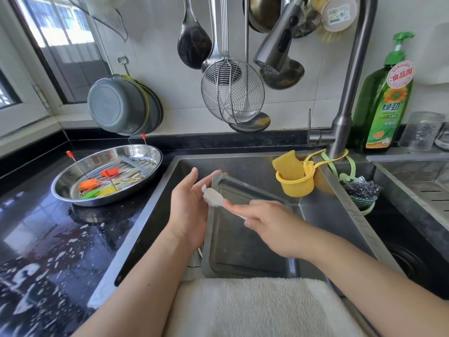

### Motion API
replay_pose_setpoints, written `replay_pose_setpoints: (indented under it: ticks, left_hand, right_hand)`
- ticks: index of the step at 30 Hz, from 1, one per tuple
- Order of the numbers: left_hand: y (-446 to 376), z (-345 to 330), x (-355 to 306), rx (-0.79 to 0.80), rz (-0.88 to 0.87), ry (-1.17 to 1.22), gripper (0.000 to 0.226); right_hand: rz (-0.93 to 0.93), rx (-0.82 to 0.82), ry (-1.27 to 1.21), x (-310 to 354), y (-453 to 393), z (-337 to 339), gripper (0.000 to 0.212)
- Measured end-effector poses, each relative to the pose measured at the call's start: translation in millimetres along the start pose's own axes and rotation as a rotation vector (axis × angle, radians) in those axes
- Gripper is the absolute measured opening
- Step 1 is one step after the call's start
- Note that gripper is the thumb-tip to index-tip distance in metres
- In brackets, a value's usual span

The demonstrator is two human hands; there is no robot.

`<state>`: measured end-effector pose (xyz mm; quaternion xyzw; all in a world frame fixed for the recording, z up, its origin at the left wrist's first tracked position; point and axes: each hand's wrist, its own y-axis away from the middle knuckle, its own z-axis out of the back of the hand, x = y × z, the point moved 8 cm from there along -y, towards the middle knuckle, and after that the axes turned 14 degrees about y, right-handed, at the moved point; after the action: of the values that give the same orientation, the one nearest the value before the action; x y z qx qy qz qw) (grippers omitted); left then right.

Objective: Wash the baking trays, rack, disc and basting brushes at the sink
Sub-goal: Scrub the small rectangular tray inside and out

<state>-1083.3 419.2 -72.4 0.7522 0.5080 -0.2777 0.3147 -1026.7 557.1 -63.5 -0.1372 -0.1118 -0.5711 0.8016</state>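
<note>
- Nearest, a white towel (pixel 255 305) lies over the sink's front edge.
- One dark baking tray (pixel 245 229) stands tilted in the sink (pixel 323 215), its near end at the front wall and its far end raised; whether a second tray lies beneath it cannot be told.
- The right hand (pixel 274 224) pinches the handle of one white basting brush (pixel 213 198), bristles pointing left over the tray's far left corner.
- The left hand (pixel 189 205) is spread, fingers straight, holding nothing, its palm just beside the bristles.
- Step in hand, as I judge it: cleaning this brush by working the bristles against the palm. Next it likely needs a rinse, and the tap (pixel 277 45) shows no water running.
- On the worktop left of the sink, a round steel pan (pixel 107 173) holds a wire rack and about four coloured brushes: two orange, one green, one yellow.
- At the sink's far right corner: one yellow sponge (pixel 288 165) in a yellow cup, one dark scourer (pixel 362 188).
- Beyond, one green detergent bottle (pixel 384 105).
</note>
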Motion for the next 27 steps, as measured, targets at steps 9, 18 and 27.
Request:
replay_pose_setpoints:
  ticks: [9,18,27]
  left_hand:
    - [-1,14,28,-0.05,0.3,-0.246,0.042]
    - [-12,38,43,-0.11,0.338,-0.883,0.03]
    - [-13,55,21,-0.244,0.259,-1.026,0.013]
  right_hand:
    - [0.04,0.223,0.054,-3,4,-25,0.06]
    - [0.077,0.382,0.151,0,10,-48,0.07]
    - [0.004,0.304,0.06,-11,20,-18,0.058]
